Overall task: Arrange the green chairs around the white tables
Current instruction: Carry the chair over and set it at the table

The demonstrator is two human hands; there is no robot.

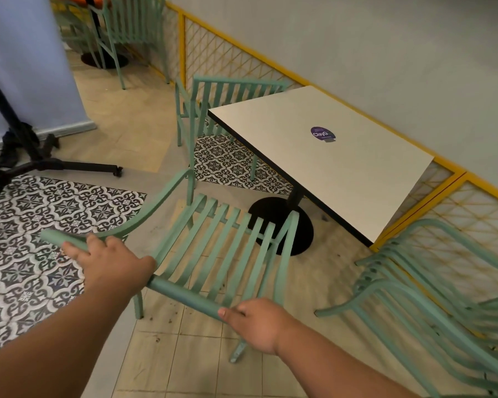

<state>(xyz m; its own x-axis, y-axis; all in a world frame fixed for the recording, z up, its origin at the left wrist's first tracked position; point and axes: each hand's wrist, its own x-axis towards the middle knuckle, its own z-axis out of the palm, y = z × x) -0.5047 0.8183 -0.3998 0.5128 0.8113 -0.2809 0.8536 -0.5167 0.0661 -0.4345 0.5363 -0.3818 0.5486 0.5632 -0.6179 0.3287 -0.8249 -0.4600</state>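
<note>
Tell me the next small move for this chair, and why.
Probably push the chair forward a little toward the table. The left hand and right hand both grip its back rail, its seat faces the table's long edge, and a gap shows between them.

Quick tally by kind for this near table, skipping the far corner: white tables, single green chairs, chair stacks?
White table: 1
Single green chairs: 2, the near chair and the far chair at the table's other end
Chair stack: 1, on the right; its chairs are too nested to count
Total: 4
</note>
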